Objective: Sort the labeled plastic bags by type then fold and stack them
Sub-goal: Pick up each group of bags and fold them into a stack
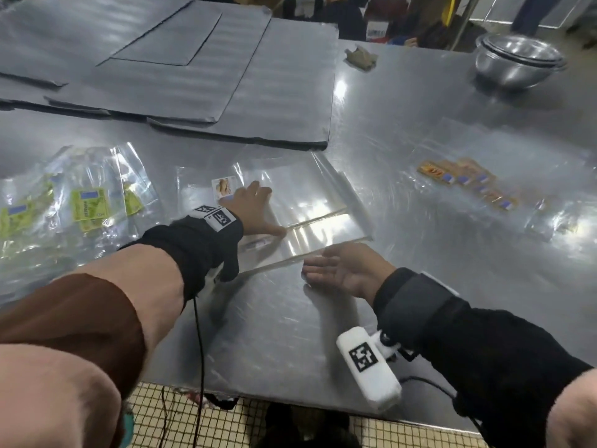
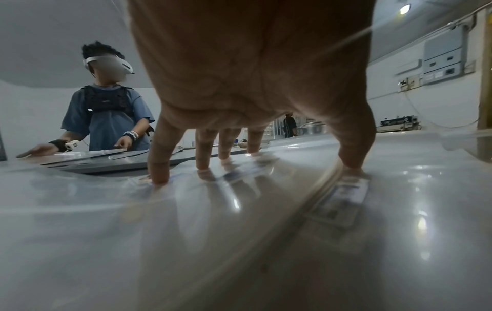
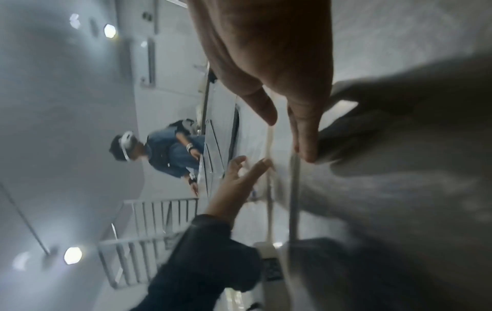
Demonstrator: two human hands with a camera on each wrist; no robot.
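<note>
Clear bag (image 1: 300,202) lies flat under left hand (image 1: 252,205).

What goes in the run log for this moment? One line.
step: folding | left hand: open, pressing clear bag flat | right hand: open, at bag's near edge | green-label pile: left

Steel table (image 1: 420,130), tiled floor (image 1: 403,434), pale walls (image 2: 34,117), round ceiling lamps (image 3: 72,255).

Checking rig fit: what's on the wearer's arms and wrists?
Left hand bare; black wrist wrap with white fiducial tags, thin black cable, brown sleeve. Right hand bare; black cuff, white cylindrical module bearing a fiducial tag, black cable.
</note>
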